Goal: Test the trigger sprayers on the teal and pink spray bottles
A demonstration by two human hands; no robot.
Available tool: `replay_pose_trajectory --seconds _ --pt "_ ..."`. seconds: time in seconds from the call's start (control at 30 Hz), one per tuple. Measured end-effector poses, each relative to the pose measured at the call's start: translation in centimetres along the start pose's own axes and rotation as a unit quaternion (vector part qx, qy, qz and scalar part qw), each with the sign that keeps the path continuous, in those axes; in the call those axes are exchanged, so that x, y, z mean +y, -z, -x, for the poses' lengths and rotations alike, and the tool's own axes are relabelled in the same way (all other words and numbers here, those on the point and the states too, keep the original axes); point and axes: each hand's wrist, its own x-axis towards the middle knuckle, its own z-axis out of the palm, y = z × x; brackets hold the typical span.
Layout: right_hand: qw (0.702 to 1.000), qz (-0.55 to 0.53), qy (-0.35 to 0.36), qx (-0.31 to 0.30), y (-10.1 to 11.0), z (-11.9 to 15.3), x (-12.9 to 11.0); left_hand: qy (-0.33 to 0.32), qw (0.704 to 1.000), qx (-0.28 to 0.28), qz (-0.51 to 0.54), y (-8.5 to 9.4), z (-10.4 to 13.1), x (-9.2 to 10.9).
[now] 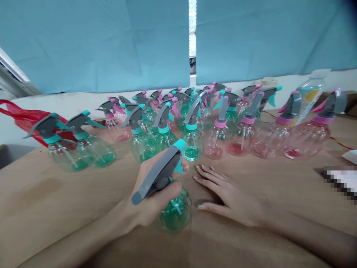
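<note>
Closed around the neck of a green spray bottle [177,212], the left hand [143,203] in the head view holds it well forward of the table's [89,191] back edge. Beside it, the right hand [237,197] lies palm down, fingers apart. Other spray bottles [191,145] crowd toward that back edge.

Legible markings: none.
Between 2 and 3 o'clock from the centre of view, a clear bottle [312,83] at the rear of the table [36,208] carries a label [312,95] with an orange-yellow area; any lettering on it is too blurred to read. At 3 o'clock, a flat object [342,180] is pixelated; text on its face cannot be determined.
</note>
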Motion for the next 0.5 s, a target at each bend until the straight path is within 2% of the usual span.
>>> replay_pose_trajectory --seconds 0.2,0.4,0.5 --pt "1.000 -0.009 0.004 0.002 0.23 -0.03 -0.16 0.030 0.999 0.003 0.025 0.04 0.65 -0.69" --pt "1.000 -0.023 0.006 0.013 0.05 0.04 -0.04 -0.005 0.998 0.017 0.057 -0.54 0.03 0.10" --pt "1.000 -0.014 0.001 0.005 0.09 0.03 -0.09 0.003 0.998 0.040 0.053 -0.84 -0.15 0.30"
